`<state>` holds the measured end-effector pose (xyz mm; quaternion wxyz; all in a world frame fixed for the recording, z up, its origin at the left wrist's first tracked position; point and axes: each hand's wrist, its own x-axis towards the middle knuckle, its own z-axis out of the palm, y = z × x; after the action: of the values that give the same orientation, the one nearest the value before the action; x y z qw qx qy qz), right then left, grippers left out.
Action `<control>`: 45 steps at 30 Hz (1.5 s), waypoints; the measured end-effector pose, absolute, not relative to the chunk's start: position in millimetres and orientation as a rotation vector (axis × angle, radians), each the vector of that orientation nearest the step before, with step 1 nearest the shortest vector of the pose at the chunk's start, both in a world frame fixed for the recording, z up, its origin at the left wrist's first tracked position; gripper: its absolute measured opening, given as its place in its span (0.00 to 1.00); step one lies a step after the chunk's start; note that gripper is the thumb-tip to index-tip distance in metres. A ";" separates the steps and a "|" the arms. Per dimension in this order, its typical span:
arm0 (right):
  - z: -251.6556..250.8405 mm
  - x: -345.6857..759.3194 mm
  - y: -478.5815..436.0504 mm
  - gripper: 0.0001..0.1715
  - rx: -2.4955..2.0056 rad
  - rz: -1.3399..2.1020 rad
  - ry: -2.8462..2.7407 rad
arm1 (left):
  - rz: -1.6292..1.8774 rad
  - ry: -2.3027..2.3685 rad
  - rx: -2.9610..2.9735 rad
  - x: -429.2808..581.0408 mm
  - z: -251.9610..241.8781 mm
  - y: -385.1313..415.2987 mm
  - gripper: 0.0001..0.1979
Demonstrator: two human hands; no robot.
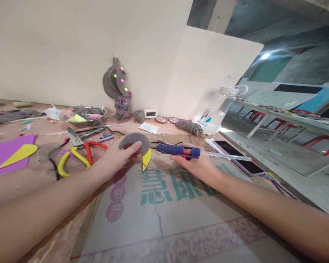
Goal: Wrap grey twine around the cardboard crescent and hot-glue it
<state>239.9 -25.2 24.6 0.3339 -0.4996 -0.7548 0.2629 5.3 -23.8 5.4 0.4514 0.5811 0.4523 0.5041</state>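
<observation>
My left hand (128, 149) pinches a curved crescent piece (139, 138) wrapped in grey yarn. Its lower tip (146, 160) is bare yellow. In my right hand (190, 162) is a blue hot glue gun (170, 149), held sideways with its nozzle pointing left, close to the crescent's right edge. Whether the nozzle touches the crescent I cannot tell. A clear glue stick (227, 156) sticks out of the gun's back, and a small red light glows on its body. Beneath both hands lies a printed cardboard sheet (131, 226).
Scissors with yellow and red handles (79, 157) lie left, near purple sheets (13, 149). Behind stand a bowl of scraps (83, 118), a grey yarn ball (139, 116), a small clock (150, 113) and a water bottle (215, 111). A phone (239, 157) lies right.
</observation>
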 end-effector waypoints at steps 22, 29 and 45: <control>67.9 253.9 -13.0 0.18 -1.112 0.571 -1.870 | 1.241 1.216 1.398 8.6 13.0 -28.3 0.13; 85.1 233.0 41.0 0.20 -1.144 0.469 -1.999 | 1.232 1.188 1.410 10.1 12.1 -26.9 0.14; 30.1 223.6 131.8 0.21 -1.497 0.350 -2.123 | 1.223 1.195 1.377 10.0 9.5 -23.7 0.15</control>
<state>223.6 131.8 30.1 0.2573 -0.5520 -0.7826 0.1290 10.0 -23.7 9.5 0.4555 0.5584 0.4845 0.4960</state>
